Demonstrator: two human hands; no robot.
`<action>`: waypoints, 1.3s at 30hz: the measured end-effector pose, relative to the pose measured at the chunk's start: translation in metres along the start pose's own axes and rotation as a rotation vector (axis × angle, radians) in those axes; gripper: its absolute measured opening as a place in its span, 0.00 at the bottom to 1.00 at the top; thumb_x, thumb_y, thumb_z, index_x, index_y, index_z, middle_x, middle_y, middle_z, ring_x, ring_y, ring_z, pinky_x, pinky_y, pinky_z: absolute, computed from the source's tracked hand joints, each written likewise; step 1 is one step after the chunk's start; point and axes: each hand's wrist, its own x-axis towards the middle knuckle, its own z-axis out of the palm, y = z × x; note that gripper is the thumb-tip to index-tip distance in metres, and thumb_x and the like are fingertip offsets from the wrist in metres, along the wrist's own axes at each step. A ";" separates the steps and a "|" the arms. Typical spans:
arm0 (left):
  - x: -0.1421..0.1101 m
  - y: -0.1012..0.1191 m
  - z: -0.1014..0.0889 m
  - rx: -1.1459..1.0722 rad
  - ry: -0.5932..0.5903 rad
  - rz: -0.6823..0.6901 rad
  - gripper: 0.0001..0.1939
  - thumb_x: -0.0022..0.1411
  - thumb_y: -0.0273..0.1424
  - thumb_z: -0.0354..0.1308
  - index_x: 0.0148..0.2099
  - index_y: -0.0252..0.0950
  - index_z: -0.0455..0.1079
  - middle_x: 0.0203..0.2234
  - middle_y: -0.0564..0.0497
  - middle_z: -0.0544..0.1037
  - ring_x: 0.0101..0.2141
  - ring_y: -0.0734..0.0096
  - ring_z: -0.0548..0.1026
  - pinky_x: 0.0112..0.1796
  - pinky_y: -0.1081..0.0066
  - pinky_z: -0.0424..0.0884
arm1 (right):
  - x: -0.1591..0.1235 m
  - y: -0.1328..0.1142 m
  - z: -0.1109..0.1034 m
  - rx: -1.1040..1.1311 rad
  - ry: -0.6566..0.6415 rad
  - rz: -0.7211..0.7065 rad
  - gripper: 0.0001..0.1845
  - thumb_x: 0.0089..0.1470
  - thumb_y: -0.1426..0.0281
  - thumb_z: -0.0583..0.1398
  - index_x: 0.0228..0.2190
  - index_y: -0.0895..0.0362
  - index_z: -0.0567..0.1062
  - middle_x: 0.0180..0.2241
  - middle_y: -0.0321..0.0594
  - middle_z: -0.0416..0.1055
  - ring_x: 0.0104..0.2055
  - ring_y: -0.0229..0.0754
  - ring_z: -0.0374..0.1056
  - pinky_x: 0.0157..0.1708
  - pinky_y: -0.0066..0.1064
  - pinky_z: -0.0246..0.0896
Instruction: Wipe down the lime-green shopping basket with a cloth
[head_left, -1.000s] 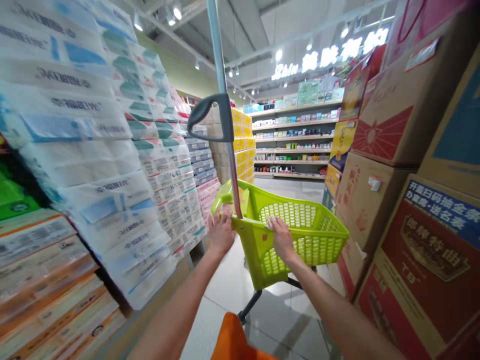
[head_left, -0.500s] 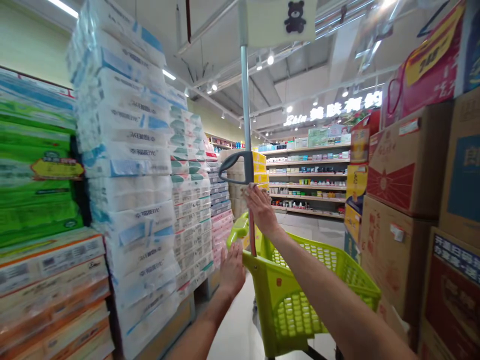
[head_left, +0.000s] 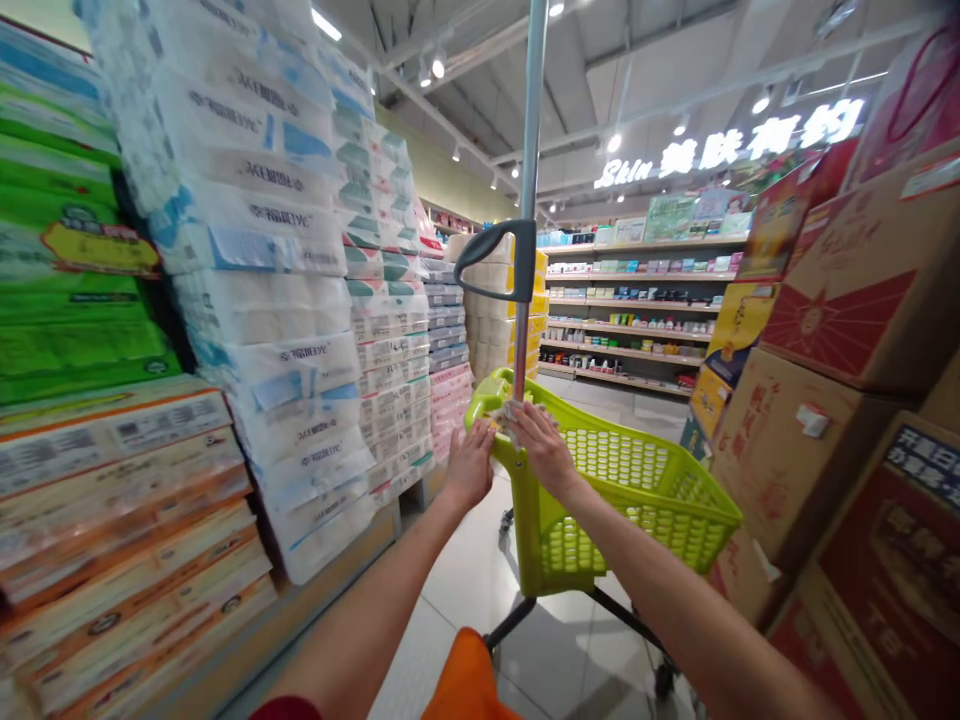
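A lime-green shopping cart (head_left: 540,540) with a perforated basket stands in front of me. My left hand (head_left: 471,468) is closed over the near left corner of its rim. My right hand (head_left: 546,450) presses a crumpled whitish cloth (head_left: 516,412) against the foot of the upright metal pole (head_left: 523,345); the fingers partly hide it. Above both hands, a dark grey loop handle (head_left: 491,262) is fixed to the pole.
Tall stacks of wrapped tissue packs (head_left: 262,300) line the left side. Cardboard cartons (head_left: 802,450) are piled close on the right. Stocked shelves (head_left: 630,315) stand at the back, beyond the tiled floor (head_left: 450,590). An orange shape (head_left: 469,680) shows at the bottom.
My right hand has slid down the pole from just below the grey handle to its foot. My left hand stays at the cart's corner. My view has tilted downward.
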 end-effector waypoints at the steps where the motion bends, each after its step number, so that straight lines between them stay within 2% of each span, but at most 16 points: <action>1: 0.000 0.001 0.001 0.005 0.006 -0.004 0.30 0.51 0.22 0.45 0.59 0.30 0.53 0.59 0.42 0.55 0.60 0.62 0.50 0.57 0.50 0.43 | -0.026 -0.007 0.010 0.006 -0.012 0.019 0.24 0.52 0.81 0.48 0.48 0.54 0.69 0.53 0.40 0.64 0.60 0.44 0.51 0.57 0.43 0.52; 5: 0.000 0.003 0.003 0.044 0.025 -0.029 0.30 0.52 0.24 0.45 0.59 0.30 0.53 0.60 0.43 0.54 0.60 0.61 0.49 0.57 0.51 0.44 | -0.135 -0.040 0.044 -0.025 -0.086 0.029 0.26 0.50 0.84 0.47 0.48 0.55 0.69 0.49 0.41 0.68 0.56 0.45 0.57 0.53 0.42 0.58; 7: 0.000 0.004 0.004 0.051 0.022 -0.023 0.29 0.53 0.24 0.45 0.59 0.30 0.54 0.60 0.44 0.54 0.60 0.61 0.50 0.57 0.51 0.44 | -0.157 -0.047 0.048 -0.037 -0.072 0.006 0.25 0.51 0.84 0.47 0.45 0.54 0.71 0.45 0.39 0.71 0.54 0.43 0.61 0.51 0.40 0.60; 9: -0.001 0.005 0.006 0.046 0.039 -0.016 0.29 0.53 0.24 0.45 0.59 0.30 0.54 0.60 0.45 0.54 0.60 0.61 0.50 0.57 0.50 0.44 | -0.149 -0.042 0.042 -0.061 -0.029 0.023 0.24 0.52 0.83 0.47 0.45 0.54 0.72 0.46 0.38 0.71 0.55 0.43 0.59 0.52 0.39 0.59; 12: -0.001 0.009 0.009 0.036 0.092 -0.035 0.29 0.53 0.24 0.44 0.59 0.29 0.54 0.60 0.45 0.54 0.60 0.62 0.49 0.58 0.51 0.43 | -0.113 -0.026 0.028 -0.140 0.076 0.157 0.23 0.53 0.81 0.47 0.48 0.56 0.68 0.52 0.41 0.64 0.59 0.45 0.51 0.55 0.42 0.54; 14: -0.001 0.013 0.012 0.038 0.109 -0.059 0.29 0.53 0.24 0.44 0.59 0.29 0.53 0.59 0.45 0.55 0.60 0.62 0.48 0.58 0.50 0.43 | -0.105 -0.018 0.025 -0.177 0.103 0.199 0.23 0.53 0.81 0.47 0.49 0.58 0.67 0.53 0.43 0.63 0.60 0.46 0.50 0.56 0.43 0.52; 18: -0.007 0.018 0.017 0.062 0.109 -0.067 0.30 0.52 0.25 0.45 0.59 0.29 0.53 0.59 0.44 0.55 0.60 0.61 0.48 0.58 0.51 0.43 | -0.146 -0.022 0.034 -0.134 -0.025 0.066 0.23 0.51 0.83 0.48 0.46 0.57 0.71 0.48 0.42 0.69 0.56 0.43 0.57 0.53 0.38 0.57; 20: -0.012 0.022 0.020 0.064 0.118 -0.054 0.30 0.52 0.25 0.45 0.60 0.29 0.53 0.60 0.44 0.54 0.60 0.61 0.49 0.58 0.51 0.42 | -0.161 -0.025 0.033 -0.114 -0.040 0.076 0.23 0.51 0.83 0.48 0.44 0.56 0.72 0.45 0.41 0.71 0.55 0.43 0.59 0.52 0.38 0.58; 21: -0.013 0.025 0.022 0.062 0.126 -0.036 0.31 0.52 0.25 0.45 0.60 0.29 0.52 0.60 0.44 0.54 0.60 0.61 0.49 0.58 0.51 0.41 | -0.160 -0.024 0.030 -0.116 -0.019 0.123 0.23 0.51 0.83 0.48 0.45 0.56 0.71 0.46 0.42 0.70 0.55 0.43 0.58 0.52 0.38 0.58; 25: -0.012 0.048 0.034 0.041 0.135 0.101 0.31 0.51 0.24 0.45 0.60 0.30 0.52 0.60 0.45 0.53 0.61 0.62 0.47 0.58 0.52 0.39 | -0.114 -0.005 0.015 -0.150 0.111 0.370 0.25 0.52 0.81 0.47 0.50 0.57 0.67 0.54 0.42 0.62 0.60 0.44 0.50 0.56 0.41 0.51; 27: -0.004 0.062 0.041 0.024 0.100 0.160 0.31 0.51 0.24 0.45 0.60 0.31 0.53 0.60 0.45 0.53 0.61 0.62 0.47 0.58 0.52 0.39 | -0.098 0.010 0.013 -0.149 0.091 0.420 0.25 0.51 0.81 0.48 0.49 0.57 0.68 0.53 0.42 0.63 0.59 0.43 0.51 0.56 0.39 0.51; 29: 0.005 0.072 0.046 0.014 0.055 0.182 0.30 0.51 0.24 0.45 0.59 0.30 0.54 0.59 0.44 0.55 0.60 0.62 0.47 0.58 0.52 0.39 | -0.106 0.029 0.012 -0.164 0.027 0.463 0.25 0.50 0.82 0.48 0.48 0.57 0.69 0.52 0.43 0.65 0.58 0.43 0.53 0.55 0.39 0.52; 31: 0.012 0.077 0.050 0.012 0.022 0.179 0.30 0.51 0.24 0.45 0.58 0.29 0.55 0.58 0.43 0.58 0.60 0.61 0.49 0.58 0.50 0.38 | -0.132 0.052 0.006 -0.213 -0.018 0.543 0.26 0.48 0.83 0.48 0.47 0.57 0.70 0.51 0.43 0.66 0.57 0.44 0.55 0.54 0.39 0.52; 34: 0.018 0.081 0.052 0.020 0.001 0.166 0.29 0.52 0.24 0.44 0.58 0.28 0.56 0.58 0.42 0.59 0.59 0.61 0.51 0.58 0.50 0.37 | -0.170 0.080 -0.008 -0.318 -0.009 0.733 0.26 0.47 0.84 0.48 0.45 0.59 0.71 0.49 0.46 0.67 0.56 0.46 0.57 0.54 0.39 0.52; 36: 0.019 0.086 0.054 0.028 -0.003 0.158 0.29 0.52 0.24 0.44 0.58 0.27 0.56 0.57 0.41 0.59 0.59 0.61 0.51 0.58 0.50 0.37 | -0.174 0.082 -0.011 -0.334 -0.008 0.796 0.25 0.47 0.84 0.47 0.44 0.60 0.72 0.49 0.48 0.67 0.55 0.46 0.57 0.54 0.39 0.51; 39: 0.019 0.097 0.059 0.041 -0.030 0.193 0.29 0.53 0.25 0.44 0.58 0.28 0.56 0.58 0.42 0.59 0.60 0.61 0.50 0.58 0.50 0.38 | -0.156 0.063 0.001 -0.233 -0.062 0.647 0.28 0.47 0.85 0.47 0.47 0.57 0.70 0.52 0.43 0.65 0.57 0.42 0.54 0.55 0.36 0.50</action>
